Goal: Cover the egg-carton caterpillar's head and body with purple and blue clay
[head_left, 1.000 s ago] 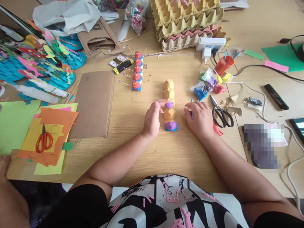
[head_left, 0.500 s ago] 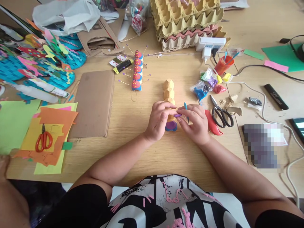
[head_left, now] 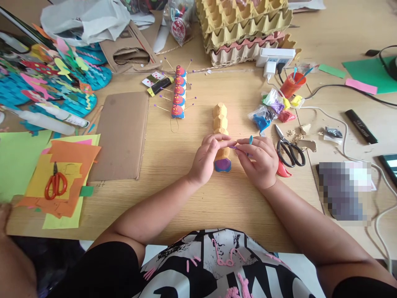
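Note:
A small piece of purple modelling clay [head_left: 233, 147] is pinched in the fingertips of my right hand [head_left: 259, 159]. A blue clay tool [head_left: 250, 140] also sticks up between this hand's fingers. My left hand [head_left: 205, 159] reaches in from the other side, its fingers stretched out and their tips at the clay, its thumb raised apart. Beneath my hands lies a yellow egg-carton strip [head_left: 220, 115] with a row of bumps; my fingers cover its middle. Its near end carries a purple patch edged in blue [head_left: 222, 165].
A finished-looking caterpillar [head_left: 179, 93] with pins stands farther left. On the right are black scissors [head_left: 290, 151], bagged clay [head_left: 262, 120], a red cup [head_left: 292, 85] and a red piece [head_left: 283, 169]. Cardboard [head_left: 120, 136] and orange-handled scissors [head_left: 56, 184] lie left; egg trays [head_left: 245, 29] stack behind.
My right hand has shifted slightly right, and the blue tool in it has tilted. The purple clay now shows as a thinner sliver between the fingertips. The near end of the strip is more exposed.

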`<state>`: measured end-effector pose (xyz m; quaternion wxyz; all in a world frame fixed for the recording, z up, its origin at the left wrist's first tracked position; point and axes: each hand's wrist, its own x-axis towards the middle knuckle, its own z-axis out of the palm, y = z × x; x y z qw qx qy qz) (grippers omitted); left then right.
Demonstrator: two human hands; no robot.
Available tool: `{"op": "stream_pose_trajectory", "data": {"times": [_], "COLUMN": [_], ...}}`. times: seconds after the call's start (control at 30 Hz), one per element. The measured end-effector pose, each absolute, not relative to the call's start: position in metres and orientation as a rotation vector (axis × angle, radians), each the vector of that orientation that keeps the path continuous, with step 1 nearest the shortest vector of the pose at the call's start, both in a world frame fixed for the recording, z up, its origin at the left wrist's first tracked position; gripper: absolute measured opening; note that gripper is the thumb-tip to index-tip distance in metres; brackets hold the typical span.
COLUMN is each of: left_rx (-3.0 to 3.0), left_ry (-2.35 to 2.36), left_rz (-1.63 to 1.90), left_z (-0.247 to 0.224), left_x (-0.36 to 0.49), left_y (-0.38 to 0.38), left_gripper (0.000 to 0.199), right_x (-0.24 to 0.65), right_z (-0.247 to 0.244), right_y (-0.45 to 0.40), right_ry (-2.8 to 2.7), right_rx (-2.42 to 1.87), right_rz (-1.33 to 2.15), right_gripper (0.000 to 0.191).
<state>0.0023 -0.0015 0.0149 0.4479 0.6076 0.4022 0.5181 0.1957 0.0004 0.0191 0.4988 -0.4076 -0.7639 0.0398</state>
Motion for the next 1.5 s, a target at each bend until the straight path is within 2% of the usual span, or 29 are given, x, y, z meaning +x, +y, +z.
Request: {"op": "stream_pose_trajectory", "data": {"times": [0.17, 0.27, 0.43, 0.6, 0.67, 0.73, 0.87, 0.97, 1.17, 1.3, 1.43, 1.5], "left_rx": [1.687, 1.798, 1.731, 1.694, 1.648, 1.534, 1.121, 0.799, 0.526, 0.417, 0.388, 0.410], "left_ry": [1.051, 1.069, 1.083, 1.105, 1.102, 1.065, 0.906, 0.848, 0.800, 0.850, 0.836, 0.810], "left_rz": [1.365, 1.415, 1.441, 1.433, 1.435, 1.436, 1.421, 1.376, 1.314, 1.285, 1.296, 1.289], "left_z": [0.025, 0.023, 0.018, 0.019, 0.017, 0.015, 0.016, 0.025, 0.038, 0.041, 0.042, 0.042], "left_x": [0.003, 0.004, 0.006, 0.003, 0.002, 0.001, 0.002, 0.004, 0.003, 0.001, 0.000, 0.001], "left_y": [-0.001, 0.000, 0.002, 0.003, 0.004, 0.006, 0.009, 0.012, 0.015, 0.016, 0.015, 0.014], "left_gripper": [0.030, 0.019, 0.021, 0.023, 0.024, 0.026, 0.032, 0.033, 0.035, 0.035, 0.032, 0.032], "right_x": [0.193, 0.193, 0.195, 0.198, 0.201, 0.205, 0.207, 0.205, 0.206, 0.211, 0.213, 0.210], "right_z": [0.024, 0.022, 0.018, 0.018, 0.017, 0.016, 0.018, 0.024, 0.023, 0.016, 0.011, 0.011], "right_y": [-0.001, 0.000, -0.001, 0.002, 0.007, 0.011, 0.008, -0.001, -0.004, 0.006, 0.015, 0.016], "right_ry": [-1.814, -1.827, -1.870, -1.746, -1.676, -1.707, -2.052, -2.148, -2.236, -2.224, -2.020, -1.875], "right_rx": [-0.989, -0.959, -0.952, -1.093, -1.159, -1.223, -1.483, -1.777, -1.883, -1.834, -1.531, -1.377], "right_rz": [0.126, 0.117, 0.129, 0.149, 0.157, 0.150, -0.012, -0.111, -0.046, 0.078, 0.287, 0.400], "right_gripper": [0.010, 0.013, 0.030, 0.021, 0.028, 0.036, 0.033, 0.040, 0.053, 0.042, 0.015, 0.013]}}
